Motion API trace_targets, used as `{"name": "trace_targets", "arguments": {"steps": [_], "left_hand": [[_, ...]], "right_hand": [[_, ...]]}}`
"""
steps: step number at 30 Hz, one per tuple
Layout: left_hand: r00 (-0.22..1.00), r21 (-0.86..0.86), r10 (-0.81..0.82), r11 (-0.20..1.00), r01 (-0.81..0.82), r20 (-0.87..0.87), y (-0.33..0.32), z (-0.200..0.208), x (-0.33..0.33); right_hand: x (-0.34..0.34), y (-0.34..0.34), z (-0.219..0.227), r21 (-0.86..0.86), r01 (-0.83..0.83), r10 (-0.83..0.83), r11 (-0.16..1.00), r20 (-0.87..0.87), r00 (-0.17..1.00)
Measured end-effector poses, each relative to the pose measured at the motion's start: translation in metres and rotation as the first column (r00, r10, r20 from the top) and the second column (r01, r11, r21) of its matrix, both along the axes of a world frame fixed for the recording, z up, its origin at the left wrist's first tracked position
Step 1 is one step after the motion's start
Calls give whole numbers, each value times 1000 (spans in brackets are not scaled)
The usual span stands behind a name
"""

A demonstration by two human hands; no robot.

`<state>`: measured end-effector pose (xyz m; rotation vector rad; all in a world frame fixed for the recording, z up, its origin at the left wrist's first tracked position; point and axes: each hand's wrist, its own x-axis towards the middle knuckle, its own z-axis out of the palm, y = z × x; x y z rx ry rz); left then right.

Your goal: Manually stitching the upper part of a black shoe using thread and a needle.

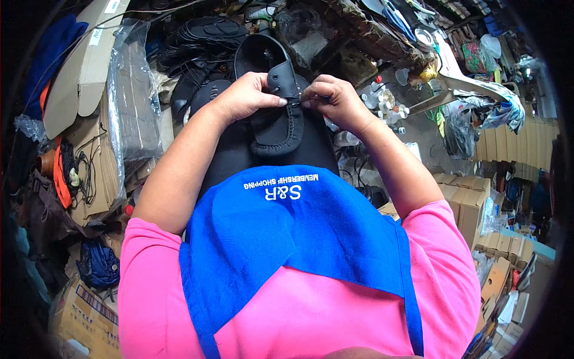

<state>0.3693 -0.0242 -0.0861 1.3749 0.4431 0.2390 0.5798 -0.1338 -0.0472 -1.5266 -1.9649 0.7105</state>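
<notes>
A black moccasin-style shoe [278, 127] lies over my dark-covered lap, its stitched toe pointing at me and its open heel away. My left hand [250, 96] grips the shoe's left side, the thumb laid on the upper beside the eyelet flap [282, 82]. On the opposite side, the fingers of my right hand [333, 100] are pinched together at the shoe's edge, by a row of small pale stitch marks. A short dark strand shows at those fingertips, too small to name. Whatever sits between them is mostly hidden.
Black soles and shoe parts [203, 36] are piled beyond my left hand. Cardboard sheets [84, 66] and a plastic-wrapped stack [134, 102] stand at the left. Small white bottles [382, 102] cluster to the right. Cardboard boxes [463, 197] sit near my right elbow.
</notes>
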Motion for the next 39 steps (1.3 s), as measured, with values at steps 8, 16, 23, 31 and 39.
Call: {"name": "trace_targets", "arguments": {"steps": [8, 16, 23, 31, 39], "left_hand": [[1000, 12, 6, 1000, -6, 4, 0, -1, 0], [1000, 0, 5, 1000, -5, 8, -1, -1, 0], [1000, -7, -22, 1000, 22, 2, 1, 0, -2], [982, 215, -146, 962, 170, -124, 3, 15, -1], [978, 406, -90, 900, 160, -186, 1, 16, -1]], "right_hand": [[2, 1, 0, -59, -11, 8, 998, -50, 999], [-5, 3, 3, -10, -45, 45, 999, 1, 999], [-8, -5, 4, 104, -73, 61, 992, 111, 992], [-25, -18, 23, 231, -185, 67, 955, 439, 896], [-59, 3, 45, -23, -352, 229, 936, 798, 558]]}}
